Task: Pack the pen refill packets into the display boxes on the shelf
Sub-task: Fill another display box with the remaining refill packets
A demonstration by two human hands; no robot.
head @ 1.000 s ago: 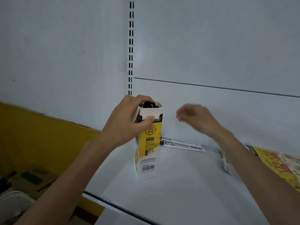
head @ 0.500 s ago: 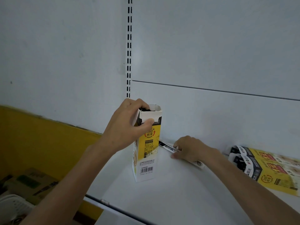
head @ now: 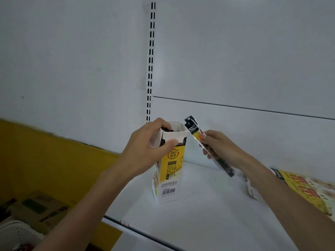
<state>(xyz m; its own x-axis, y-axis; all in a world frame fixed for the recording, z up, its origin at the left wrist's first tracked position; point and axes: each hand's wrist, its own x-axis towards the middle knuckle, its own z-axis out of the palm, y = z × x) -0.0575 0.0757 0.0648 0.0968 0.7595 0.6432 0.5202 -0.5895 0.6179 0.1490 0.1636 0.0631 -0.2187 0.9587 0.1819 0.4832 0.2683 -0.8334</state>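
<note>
The person's left hand (head: pixel 145 151) is gripping the top of a tall yellow-and-white display box (head: pixel 170 171), which is standing upright on the white shelf (head: pixel 208 220). The thumb is pressing against the white front flap, and the other fingers are curling over the far left edge of the open mouth. Dark ends of pen refill packets already inside (head: pixel 165 129) are showing just above the rim.

The right hand (head: pixel 221 147) is holding one long, narrow pen refill packet (head: pixel 196 135), its fingers closing round the middle of it. The packet is tilting, clear of the shelf. Its black header end is pointing up and to the left, just beside the box's open top on the right. Its lower end is slanting down towards the back of the shelf. Whether the header is touching the box rim cannot be told.

At the right edge, near the right forearm, another yellow display box (head: pixel 308 189) is lying flat on the shelf. A slotted upright (head: pixel 151 60) is running up the grey back panel behind the standing box. Below and left of the shelf, a yellow wall band (head: pixel 54 160), a brown cardboard carton (head: pixel 36 209) and a white basket (head: pixel 16 232) are showing.
</note>
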